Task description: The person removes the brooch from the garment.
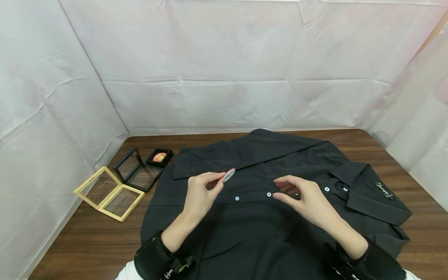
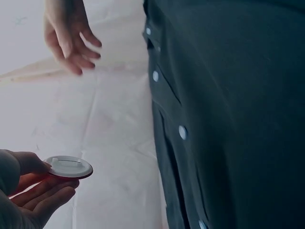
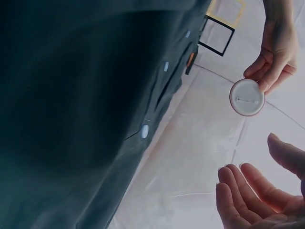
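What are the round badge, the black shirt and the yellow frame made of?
Round badge: maybe metal or plastic; its white back looks smooth, with a thin, probably metal pin. Black shirt: matte cloth, because it folds and creases softly. Yellow frame: likely hard plastic, with straight, stiff edges around see-through panes.

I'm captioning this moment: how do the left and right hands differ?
The left hand pinches a round pin badge; the right hand holds nothing. The left hand's thumb and fingers meet on the badge's rim; the right hand's thumb stands apart from its fingers. Both are bare and raised above the black shirt.
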Action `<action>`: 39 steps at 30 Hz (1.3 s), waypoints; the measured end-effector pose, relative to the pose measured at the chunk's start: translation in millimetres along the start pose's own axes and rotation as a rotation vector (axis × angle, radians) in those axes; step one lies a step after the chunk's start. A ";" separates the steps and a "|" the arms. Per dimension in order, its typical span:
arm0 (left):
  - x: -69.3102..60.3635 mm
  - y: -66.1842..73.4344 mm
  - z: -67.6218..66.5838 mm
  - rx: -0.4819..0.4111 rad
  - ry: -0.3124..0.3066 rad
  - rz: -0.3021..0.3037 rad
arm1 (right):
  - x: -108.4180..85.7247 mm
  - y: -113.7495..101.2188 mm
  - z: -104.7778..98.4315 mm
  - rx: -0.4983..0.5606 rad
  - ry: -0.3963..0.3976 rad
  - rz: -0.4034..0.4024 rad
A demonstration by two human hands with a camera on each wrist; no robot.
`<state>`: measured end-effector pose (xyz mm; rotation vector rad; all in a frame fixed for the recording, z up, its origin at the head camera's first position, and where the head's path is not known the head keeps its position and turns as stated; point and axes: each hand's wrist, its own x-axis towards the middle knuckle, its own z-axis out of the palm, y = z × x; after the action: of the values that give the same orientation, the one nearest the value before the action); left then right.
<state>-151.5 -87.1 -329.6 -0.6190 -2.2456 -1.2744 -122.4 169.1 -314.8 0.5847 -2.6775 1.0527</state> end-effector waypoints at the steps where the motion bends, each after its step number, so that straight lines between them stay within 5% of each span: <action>1: -0.7 -2.2 -1.8 0.017 0.000 -0.003 | -2.2 0.6 -0.7 -0.017 -0.002 -0.009; 19: -10.9 -48.5 -34.1 0.316 -0.068 0.007 | -51.5 21.3 -8.5 -0.208 -0.131 -0.118; 28: -12.6 -68.2 -54.1 0.430 -0.092 0.001 | -69.9 36.2 -10.2 -0.247 -0.261 -0.169; 34: -11.3 -80.0 -67.8 0.512 -0.122 -0.010 | -81.1 46.4 -11.8 -0.267 -0.455 -0.120; 39: -8.9 -92.6 -79.0 0.585 -0.148 -0.009 | -91.9 58.7 -11.3 -0.282 -0.489 -0.295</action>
<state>-185.1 -200.4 -360.1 -0.4864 -2.5724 -0.5297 -64.6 242.3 -372.3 1.2630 -2.9271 0.4846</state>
